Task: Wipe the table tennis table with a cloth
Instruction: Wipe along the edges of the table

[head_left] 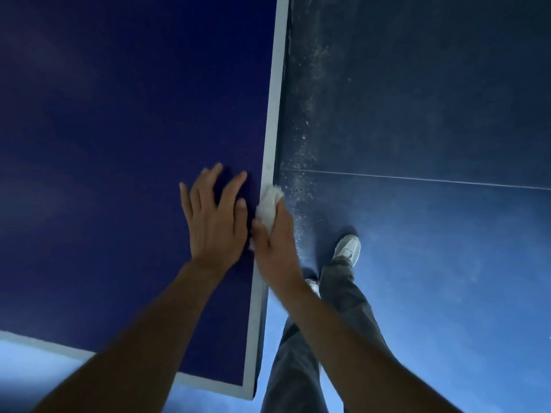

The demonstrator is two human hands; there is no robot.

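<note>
Wiping along the white edge line (275,99) of the surface (119,99), the right hand (275,248) is pinching a white cloth (268,204) in its curled grip, pressing it onto that line. The left hand (214,222) is lying just inside the line, grip spread flat, probably steadying the lean. Dust (301,174) is speckling the floor (447,263) beyond the line.

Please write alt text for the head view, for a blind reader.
The right hand grips a white cloth against the white edge line of a dark blue table tennis table. The left hand rests flat beside it; pale dust speckles the floor.
</note>
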